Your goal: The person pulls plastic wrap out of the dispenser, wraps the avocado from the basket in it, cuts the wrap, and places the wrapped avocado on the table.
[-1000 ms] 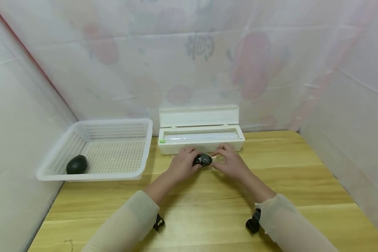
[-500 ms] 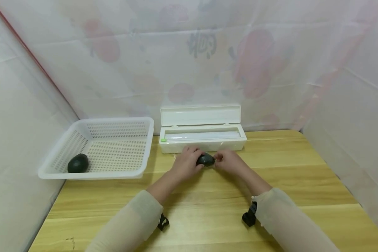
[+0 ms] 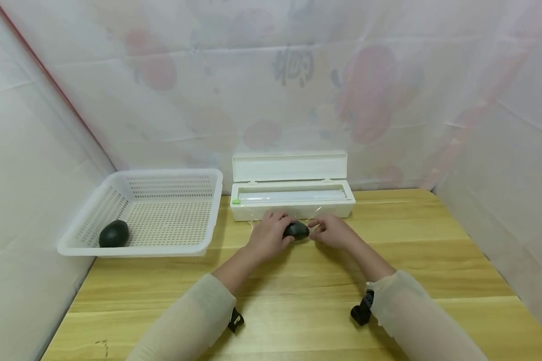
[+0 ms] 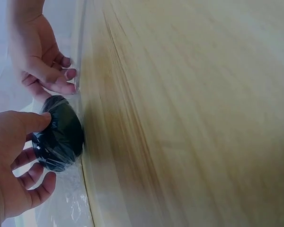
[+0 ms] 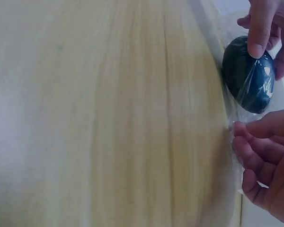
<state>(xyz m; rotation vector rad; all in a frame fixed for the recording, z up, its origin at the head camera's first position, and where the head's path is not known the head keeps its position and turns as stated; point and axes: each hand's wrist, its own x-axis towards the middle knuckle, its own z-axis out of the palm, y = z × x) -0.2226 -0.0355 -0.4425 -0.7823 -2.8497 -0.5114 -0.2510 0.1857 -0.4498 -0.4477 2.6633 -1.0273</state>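
My left hand (image 3: 270, 236) holds a dark green avocado (image 3: 297, 230) just in front of the long white box. In the left wrist view, its thumb presses on the avocado (image 4: 60, 135), over which clear plastic wrap (image 4: 59, 163) lies tight and creased. My right hand (image 3: 336, 232) is at the avocado's right end. Seen from the right wrist, the thumb and first finger of that hand (image 5: 270, 161) come together on loose film beside the avocado (image 5: 247, 78), pinching it. More film lies under the avocado.
Behind the hands a white wrap dispenser box (image 3: 293, 211) stands with its lid up and a film roll (image 3: 291, 196) inside. To the left, a white plastic basket (image 3: 171, 250) holds another avocado (image 3: 114, 233). A printed curtain (image 3: 235, 100) closes off the back of the wooden table (image 3: 293, 311).
My right fingers, earlier pulling clear film out from the avocado's right end, have moved in close to its tip. The left hand keeps its hold; the avocado has shifted slightly right in view.
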